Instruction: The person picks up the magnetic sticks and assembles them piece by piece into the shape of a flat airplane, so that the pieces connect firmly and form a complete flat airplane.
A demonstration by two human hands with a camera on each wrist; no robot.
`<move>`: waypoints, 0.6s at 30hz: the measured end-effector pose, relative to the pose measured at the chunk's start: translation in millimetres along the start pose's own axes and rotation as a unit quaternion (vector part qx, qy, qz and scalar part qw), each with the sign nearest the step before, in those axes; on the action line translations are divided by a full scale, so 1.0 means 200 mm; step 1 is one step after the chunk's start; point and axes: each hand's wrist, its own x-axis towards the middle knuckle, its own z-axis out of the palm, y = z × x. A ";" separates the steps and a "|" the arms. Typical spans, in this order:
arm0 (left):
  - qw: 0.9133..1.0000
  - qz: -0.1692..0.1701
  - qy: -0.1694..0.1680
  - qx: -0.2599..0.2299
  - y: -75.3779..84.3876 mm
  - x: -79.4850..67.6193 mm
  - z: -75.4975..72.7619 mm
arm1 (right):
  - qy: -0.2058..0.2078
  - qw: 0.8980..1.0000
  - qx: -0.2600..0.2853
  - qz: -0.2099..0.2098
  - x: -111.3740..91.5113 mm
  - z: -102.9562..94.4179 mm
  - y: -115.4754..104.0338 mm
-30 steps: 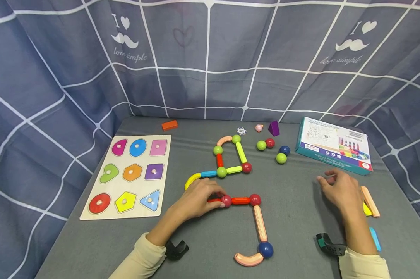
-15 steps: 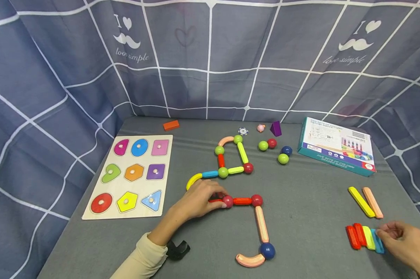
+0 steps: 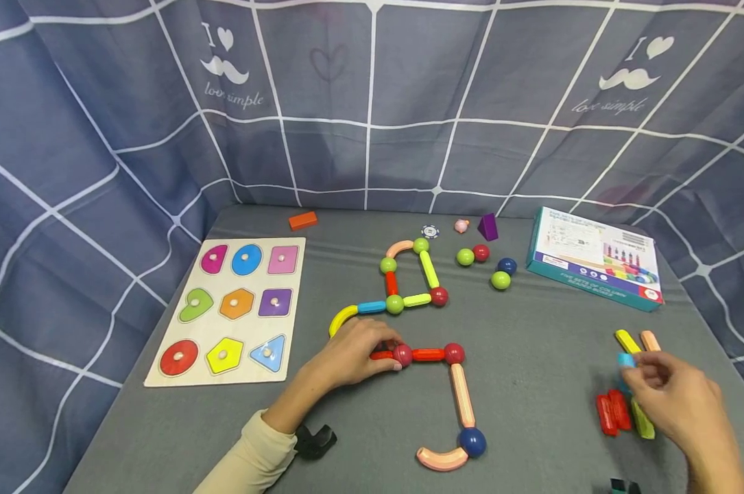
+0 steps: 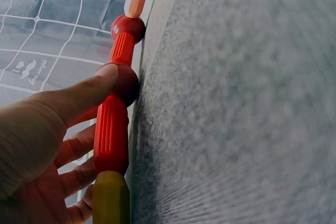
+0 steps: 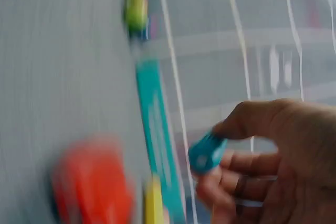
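My left hand (image 3: 353, 350) pinches a red ball (image 3: 402, 355) in a chain of rods and balls; its thumb lies on that ball in the left wrist view. Red rods join on both sides of it, and a yellow rod (image 4: 111, 198) continues the chain. Beyond a second red ball (image 3: 454, 353), a peach rod (image 3: 462, 396) leads to a blue ball (image 3: 472, 442) and a curved peach piece (image 3: 441, 459). At the right, my right hand (image 3: 680, 398) pinches a blue rod (image 5: 206, 153) between thumb and fingers, raised above two red rods (image 3: 613, 412) and a yellow-green rod (image 3: 643, 420).
A second group of joined rods (image 3: 430, 269) and balls lies behind the chain. Loose balls (image 3: 500, 280) sit in the back middle, beside a teal box (image 3: 594, 257). A shape puzzle board (image 3: 223, 377) lies at the left; an orange block (image 3: 302, 220) is behind it.
My right hand swung to the rods at the right, took the blue one and lifted it away, moving left. The red and yellow-green rods shifted. My left hand stayed on the red ball.
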 end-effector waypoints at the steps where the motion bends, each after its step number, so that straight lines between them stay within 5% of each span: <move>1: 1.000 -0.002 -0.001 0.003 0.00 0.00 0.00 | 0.002 0.998 0.032 -0.045 -0.01 0.03 -0.08; 5: 1.000 -0.007 0.001 0.013 0.00 0.00 0.01 | -0.078 0.962 0.195 -0.173 -0.08 0.19 -0.40; 9: 1.000 -0.009 0.000 0.014 0.00 0.00 0.01 | -0.194 0.910 0.294 -0.220 -0.15 0.37 -0.65; 11: 1.000 -0.008 0.001 0.012 0.00 0.00 0.01 | -0.235 0.893 0.304 -0.236 -0.18 0.44 -0.75; 14: 1.000 -0.002 0.007 0.009 0.00 0.00 0.01 | -0.259 0.889 0.277 -0.258 -0.20 0.52 -0.85; 18: 1.000 0.000 0.008 0.009 0.00 0.00 0.01 | -0.252 0.907 0.207 -0.268 -0.21 0.60 -0.92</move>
